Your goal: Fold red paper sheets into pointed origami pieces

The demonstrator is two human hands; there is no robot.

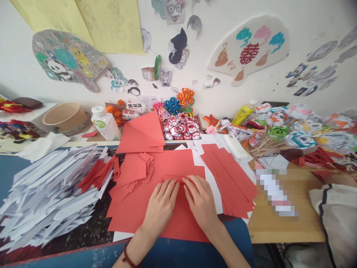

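A small piece of red paper [174,178] with a folded edge lies on larger red sheets [189,223] in front of me. My left hand [164,199] has its fingers together and bent down onto the left part of that fold. On the right part, my right hand [199,197] curls its fingers over the same fold, thumb side inward. The fingertips of both hands nearly meet, and what lies under them is partly hidden. Just left of my hands are cut red pieces [134,167]; strips of red paper [225,178] lie to the right.
Folded white paper strips [55,197] are heaped at left, with folded red strips [97,175] on top. A white bottle [104,123], red squares [143,130] and paper flowers [182,126] stand along the back. Someone's light clothing [337,216] shows at right, beside a wooden table [279,227].
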